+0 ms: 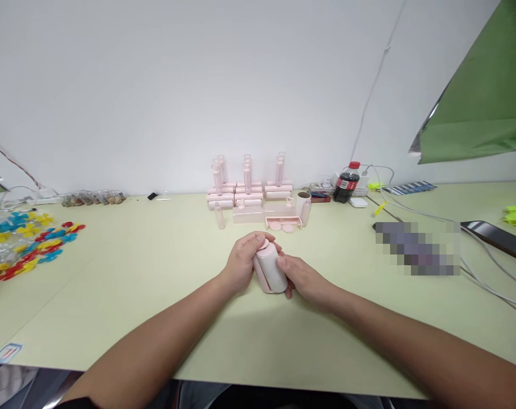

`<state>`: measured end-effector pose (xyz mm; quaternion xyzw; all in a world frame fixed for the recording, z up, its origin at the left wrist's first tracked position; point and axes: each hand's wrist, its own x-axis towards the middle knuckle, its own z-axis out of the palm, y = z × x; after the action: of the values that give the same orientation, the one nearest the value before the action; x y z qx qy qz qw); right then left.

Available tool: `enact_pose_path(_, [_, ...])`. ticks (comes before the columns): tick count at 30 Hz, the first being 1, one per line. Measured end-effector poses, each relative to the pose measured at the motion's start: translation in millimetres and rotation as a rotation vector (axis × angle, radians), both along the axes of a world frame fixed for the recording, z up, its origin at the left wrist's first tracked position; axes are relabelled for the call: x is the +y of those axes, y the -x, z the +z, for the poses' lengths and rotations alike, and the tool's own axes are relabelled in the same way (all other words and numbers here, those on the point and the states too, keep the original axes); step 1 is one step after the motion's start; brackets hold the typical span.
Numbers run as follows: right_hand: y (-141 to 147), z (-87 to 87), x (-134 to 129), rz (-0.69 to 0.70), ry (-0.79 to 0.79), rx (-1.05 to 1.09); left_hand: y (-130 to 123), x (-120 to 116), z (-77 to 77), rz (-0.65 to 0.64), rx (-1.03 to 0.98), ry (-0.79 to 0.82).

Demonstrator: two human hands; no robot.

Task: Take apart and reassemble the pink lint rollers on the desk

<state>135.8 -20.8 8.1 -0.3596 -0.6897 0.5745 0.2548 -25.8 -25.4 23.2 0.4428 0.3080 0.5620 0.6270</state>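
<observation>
Left hand and right hand are both curled snugly around a pale pink holder, over the middle of the table. I see a smooth, rounded shape, its white roll showing along one side, the round pink cap under the left thumb. From it, more pink pieces stand at twelve o'clock, a cola bottle at one, bright plastic pieces at nine.

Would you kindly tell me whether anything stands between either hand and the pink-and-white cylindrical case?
Nothing visible does: the left hand and the right hand both touch the pink-and-white cylindrical case directly.
</observation>
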Motion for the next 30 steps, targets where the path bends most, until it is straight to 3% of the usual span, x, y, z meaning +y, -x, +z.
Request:
enact_pose_path(5, [1,2.0,1,0.01,0.01,-0.016,1,3,-7.6,0.038,0.005,-0.019])
enact_pose_path(9, [-1,1.0,1,0.016,-0.007,-0.009,4,1,-11.4,0.1,0.146,-0.134])
enact_pose_path(30, [-4,-2.7,2,0.019,-0.014,-0.02,8,0,-8.8,0.049,0.249,-0.136])
